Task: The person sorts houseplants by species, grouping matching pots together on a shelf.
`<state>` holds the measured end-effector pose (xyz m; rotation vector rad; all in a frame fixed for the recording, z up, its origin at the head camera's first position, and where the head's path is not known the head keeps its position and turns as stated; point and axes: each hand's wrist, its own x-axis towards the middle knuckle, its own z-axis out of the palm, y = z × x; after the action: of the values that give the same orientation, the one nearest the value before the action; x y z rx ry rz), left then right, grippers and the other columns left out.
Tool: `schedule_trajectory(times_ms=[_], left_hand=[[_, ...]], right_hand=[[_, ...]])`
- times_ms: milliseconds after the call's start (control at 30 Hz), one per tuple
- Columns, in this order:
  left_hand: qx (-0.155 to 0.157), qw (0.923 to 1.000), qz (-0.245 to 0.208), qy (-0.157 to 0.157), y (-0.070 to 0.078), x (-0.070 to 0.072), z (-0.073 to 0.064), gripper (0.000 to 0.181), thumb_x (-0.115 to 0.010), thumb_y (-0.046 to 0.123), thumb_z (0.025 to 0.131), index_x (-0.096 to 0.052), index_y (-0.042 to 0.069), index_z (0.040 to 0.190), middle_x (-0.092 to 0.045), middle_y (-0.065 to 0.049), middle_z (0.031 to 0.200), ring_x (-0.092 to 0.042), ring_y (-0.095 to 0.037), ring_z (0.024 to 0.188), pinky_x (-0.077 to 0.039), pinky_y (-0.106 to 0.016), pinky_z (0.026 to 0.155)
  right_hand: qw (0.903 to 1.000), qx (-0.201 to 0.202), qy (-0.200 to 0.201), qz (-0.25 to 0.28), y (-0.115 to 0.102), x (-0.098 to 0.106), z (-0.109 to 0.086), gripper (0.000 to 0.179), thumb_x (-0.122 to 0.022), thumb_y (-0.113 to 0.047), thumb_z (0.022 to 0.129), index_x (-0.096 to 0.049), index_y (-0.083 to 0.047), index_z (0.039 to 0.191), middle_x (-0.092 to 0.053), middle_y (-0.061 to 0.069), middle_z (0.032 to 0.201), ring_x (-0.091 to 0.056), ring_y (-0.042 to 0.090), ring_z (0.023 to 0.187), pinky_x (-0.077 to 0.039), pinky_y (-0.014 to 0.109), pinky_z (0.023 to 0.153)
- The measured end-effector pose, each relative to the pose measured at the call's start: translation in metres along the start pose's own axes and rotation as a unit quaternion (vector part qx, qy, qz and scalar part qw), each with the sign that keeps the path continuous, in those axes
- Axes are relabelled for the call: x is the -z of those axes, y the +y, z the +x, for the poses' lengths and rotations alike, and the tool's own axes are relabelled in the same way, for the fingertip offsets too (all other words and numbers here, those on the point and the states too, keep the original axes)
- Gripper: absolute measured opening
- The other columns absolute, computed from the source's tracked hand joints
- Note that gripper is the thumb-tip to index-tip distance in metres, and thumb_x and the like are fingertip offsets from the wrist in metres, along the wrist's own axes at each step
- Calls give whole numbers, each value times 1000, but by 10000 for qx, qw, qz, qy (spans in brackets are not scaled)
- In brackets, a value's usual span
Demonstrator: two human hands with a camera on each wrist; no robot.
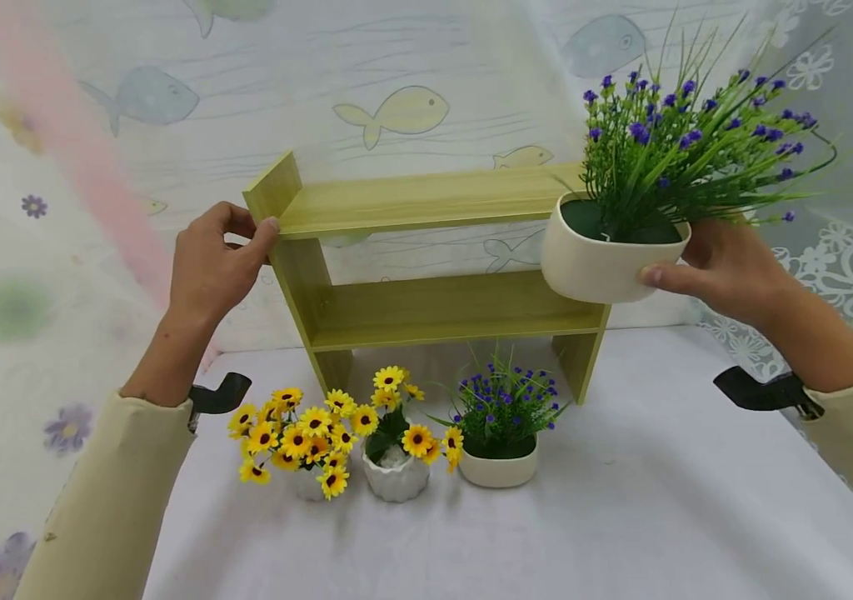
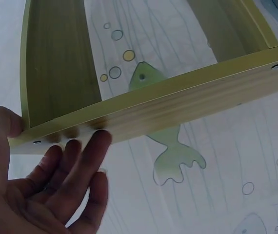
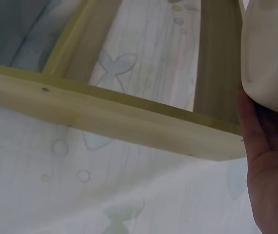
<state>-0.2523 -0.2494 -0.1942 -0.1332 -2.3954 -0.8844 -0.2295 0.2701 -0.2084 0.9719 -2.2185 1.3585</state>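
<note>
At the upper left corner of a two-tier wooden shelf (image 1: 426,200), my left hand (image 1: 215,265) grips the side panel. In the left wrist view the thumb (image 2: 7,121) lies at the front edge and the fingers (image 2: 92,153) reach along the panel's outer face. My right hand (image 1: 734,271) holds a cream oval flowerpot (image 1: 614,262) of purple artificial flowers and grass by its right end, thumb in front. The pot is raised before the top board's right end, hiding that corner. The right wrist view shows the hand (image 3: 270,165) below the pot's curved wall (image 3: 270,58).
Before the shelf on a white-covered table (image 1: 621,500) stand a similar purple-flowered pot (image 1: 500,469), a small white pot (image 1: 395,479) with yellow daisies and another yellow daisy plant (image 1: 306,437). A fish-print curtain (image 1: 441,50) hangs behind.
</note>
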Motion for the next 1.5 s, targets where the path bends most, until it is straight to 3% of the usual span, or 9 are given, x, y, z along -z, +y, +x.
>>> schedule_trajectory(times_ms=[167,267,400,467,567,733,1033,1267,1500], left_hand=[[174,9991,-11,-374,1,2,2,57,-48,56,97,-56,6,123,-62,-10,122,-72,-29,94,-49,-34,77],[207,9988,-26,-432,0,4,3,59,-49,56,97,-54,5,127,-61,-12,125,-71,-32,96,-50,-38,81],[217,9984,-172,-500,-1,6,2,60,-50,54,97,-51,6,132,-59,-12,125,-71,-29,96,-51,-39,84],[198,9979,-300,-539,-2,7,2,59,-52,52,97,-46,12,140,-58,-12,125,-71,-24,92,-51,-38,84],[96,9971,-446,-606,-2,9,3,59,-53,48,98,-33,32,151,-57,-12,124,-70,-17,83,-50,-38,82],[-170,9969,-409,-651,0,12,4,58,-53,43,99,-25,56,148,-57,-12,120,-69,-13,77,-51,-39,80],[-390,9964,-433,-610,-1,14,2,56,-54,40,100,-29,54,148,-57,-10,116,-68,-9,75,-52,-33,75],[-321,9979,-487,-281,5,13,4,54,-59,34,96,-41,48,145,-59,-9,122,-71,-31,94,-54,-23,73],[-586,9961,-645,163,9,11,9,49,-64,23,91,-55,33,139,-58,-3,120,-67,2,80,-52,-15,69]], right_hand=[[9993,97,-22,347,-6,1,21,86,-71,10,76,-36,-13,151,-46,8,142,-55,20,118,-52,14,86],[9978,133,-47,646,-10,0,32,82,-69,8,77,-38,-12,150,-48,11,140,-58,23,113,-53,15,86],[9994,18,-101,327,-18,-2,43,76,-67,2,80,-41,-14,149,-53,10,136,-62,22,110,-52,15,87],[9999,-77,-117,49,-22,-3,48,73,-67,-2,81,-42,-17,149,-55,8,134,-62,20,109,-52,13,87],[9996,-229,-168,-66,-27,-8,56,69,-67,-6,83,-44,-19,147,-56,8,132,-63,20,108,-51,13,87],[9980,-475,-146,-382,-29,-17,65,65,-69,-14,86,-45,-20,146,-57,6,131,-62,16,108,-49,14,87],[9932,-942,27,-685,-28,-28,85,68,-71,-27,89,-40,-19,149,-55,9,134,-57,19,111,-47,27,88],[9879,-1280,-66,-867,-27,-33,98,67,-70,-34,91,-40,-20,148,-53,8,137,-56,21,117,-47,35,92],[9827,-1545,-115,-1017,-24,-36,105,71,-68,-38,91,-35,-23,152,-50,9,142,-53,23,120,-44,42,95]])
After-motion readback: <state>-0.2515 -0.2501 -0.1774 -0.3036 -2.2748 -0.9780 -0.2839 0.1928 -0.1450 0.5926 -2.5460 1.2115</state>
